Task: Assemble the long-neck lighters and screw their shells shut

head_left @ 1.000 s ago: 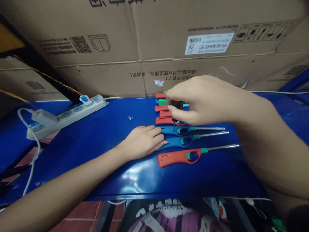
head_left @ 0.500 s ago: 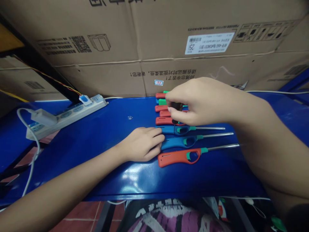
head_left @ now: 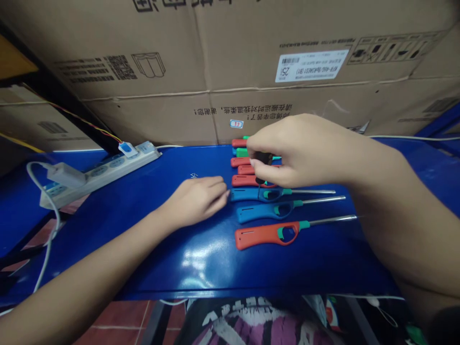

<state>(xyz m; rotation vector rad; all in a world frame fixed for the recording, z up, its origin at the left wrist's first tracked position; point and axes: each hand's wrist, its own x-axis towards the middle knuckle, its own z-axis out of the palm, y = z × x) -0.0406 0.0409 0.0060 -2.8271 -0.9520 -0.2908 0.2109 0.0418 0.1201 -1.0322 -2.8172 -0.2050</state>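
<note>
My right hand [head_left: 287,148] is closed round the black handle of a screwdriver [head_left: 265,157]. Its thin shaft points down at the upper blue lighter [head_left: 246,194], a long-necked one lying flat with its metal tube to the right. At that lighter's butt end, my left hand [head_left: 197,200] has its fingers closed and pressed against it. Nearer me lie a second blue lighter [head_left: 253,212] and an orange-red lighter [head_left: 262,235], both untouched. Beyond, several red and green lighters, such as a red lighter [head_left: 242,180], are partly hidden behind my right hand.
A few small metal pins [head_left: 194,175] lie on the blue tabletop [head_left: 161,258] left of the row. At the left stands a white power strip [head_left: 104,175] with plugs and a cable. A large cardboard box [head_left: 161,115] walls off the back.
My left hand has slid back and left, off the second blue lighter to the upper one's end. Both blue lighters have shifted slightly left. My right hand stays in place with the screwdriver.
</note>
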